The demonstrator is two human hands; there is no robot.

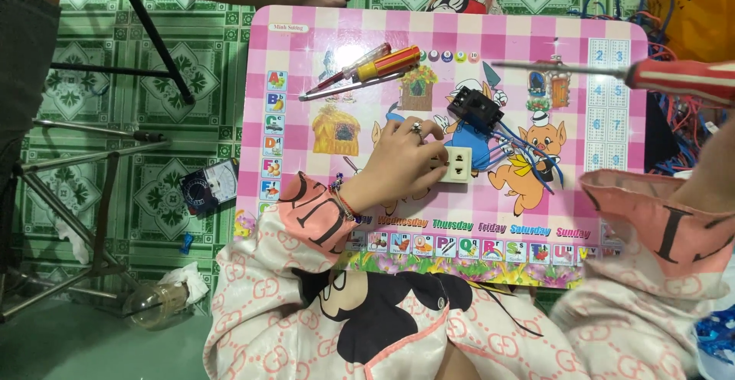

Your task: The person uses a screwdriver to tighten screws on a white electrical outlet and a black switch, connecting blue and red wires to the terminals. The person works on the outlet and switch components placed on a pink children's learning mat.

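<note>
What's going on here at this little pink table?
A person sits at a pink checked lap table doing small electrical work. The left hand presses down a cream wall socket on the tabletop. A black switch part with blue wires lies just beyond it. A red-handled screwdriver is raised at the right edge, its shaft pointing left; the right hand itself is hidden. Two more screwdrivers lie on the table, and a multimeter sits on the floor.

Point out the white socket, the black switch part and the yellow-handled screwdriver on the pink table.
white socket (458, 164), head view, front face with holes.
black switch part (469, 107), head view, top of housing.
yellow-handled screwdriver (387, 63), head view, middle of handle.
</note>
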